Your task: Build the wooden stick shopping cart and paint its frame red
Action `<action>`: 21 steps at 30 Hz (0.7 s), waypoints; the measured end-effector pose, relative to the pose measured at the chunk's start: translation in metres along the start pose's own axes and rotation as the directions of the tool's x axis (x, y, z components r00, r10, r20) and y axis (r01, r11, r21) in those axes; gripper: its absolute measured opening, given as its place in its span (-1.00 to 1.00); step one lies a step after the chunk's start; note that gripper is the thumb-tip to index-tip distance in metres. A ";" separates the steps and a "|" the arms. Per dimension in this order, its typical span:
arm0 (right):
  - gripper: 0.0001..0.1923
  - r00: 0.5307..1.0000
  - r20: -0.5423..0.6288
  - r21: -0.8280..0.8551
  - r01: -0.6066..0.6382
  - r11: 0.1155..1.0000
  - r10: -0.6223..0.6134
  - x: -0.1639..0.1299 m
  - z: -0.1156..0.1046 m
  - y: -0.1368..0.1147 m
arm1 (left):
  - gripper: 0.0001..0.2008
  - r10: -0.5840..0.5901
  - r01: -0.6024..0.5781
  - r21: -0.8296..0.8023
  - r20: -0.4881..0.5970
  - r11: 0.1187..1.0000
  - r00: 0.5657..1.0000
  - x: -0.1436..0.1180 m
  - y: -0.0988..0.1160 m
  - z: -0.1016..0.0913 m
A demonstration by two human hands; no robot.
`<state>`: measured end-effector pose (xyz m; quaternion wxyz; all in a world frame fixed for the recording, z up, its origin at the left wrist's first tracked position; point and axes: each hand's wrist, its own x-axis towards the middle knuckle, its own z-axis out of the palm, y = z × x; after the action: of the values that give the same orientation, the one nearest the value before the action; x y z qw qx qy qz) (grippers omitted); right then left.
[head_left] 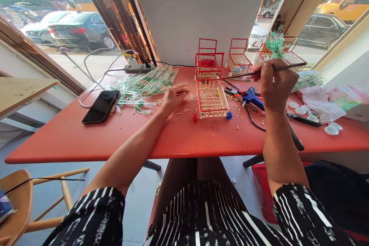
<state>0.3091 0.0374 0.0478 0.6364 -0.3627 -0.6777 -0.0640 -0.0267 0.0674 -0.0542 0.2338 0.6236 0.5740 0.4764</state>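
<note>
My right hand [276, 84] is raised above the red table [86, 138] and grips a long thin dark stick [245, 73], whose tip points left toward the small carts. My left hand [173, 98] rests on the table with fingers curled, just left of a small stick-built cart [211, 100] with a red frame, a red wheel and a blue wheel. Whether the left hand pinches anything is unclear. A second cart [209, 65] stands right behind the first. A blue glue gun [252, 98] lies under my right hand.
A black phone [100, 105] lies at the left. Wrapped sticks in clear packets [147, 82] are piled behind it, near a power strip [137, 67]. Two more carts [238, 59] stand at the back. White caps [301, 109] and pink cloth [319, 102] lie right. Wood scraps litter the middle.
</note>
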 end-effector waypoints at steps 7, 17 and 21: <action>-0.64 0.997 0.070 -0.044 0.025 0.999 -0.022 0.001 -0.002 -0.006 | -0.73 -0.003 0.003 -0.019 -0.004 1.000 1.000 0.001 -0.003 0.001; -0.64 0.999 0.013 -0.010 0.047 0.999 -0.047 0.001 -0.004 -0.004 | -0.73 -0.002 0.002 -0.024 0.009 1.000 1.000 0.001 -0.003 0.000; -0.60 0.990 0.113 -0.091 0.095 0.991 -0.085 0.002 -0.003 -0.010 | -0.74 0.007 -0.006 -0.016 0.013 1.000 1.000 0.000 -0.003 -0.001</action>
<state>0.3062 0.0290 0.0535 0.5768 -0.3647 -0.7233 -0.1053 -0.0289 0.0678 -0.0564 0.2409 0.6267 0.5666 0.4776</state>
